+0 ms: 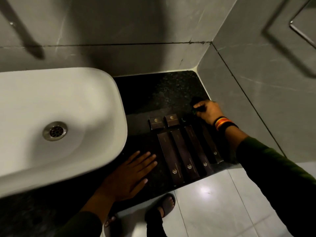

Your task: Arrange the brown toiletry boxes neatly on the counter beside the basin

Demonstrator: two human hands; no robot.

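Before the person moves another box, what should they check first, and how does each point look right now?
1. Long brown boxes lie side by side on the dark counter: ok.
2. Their near ends line up: not ok, they step back toward the right.
3. Two small brown boxes sit in a row behind the long ones: ok.
4. Left hand lies flat on the counter between the basin and the boxes, holding nothing: ok.
5. Right hand is closed on a small dark object; what it is: cannot tell.
6. Free counter behind the small boxes: ok.
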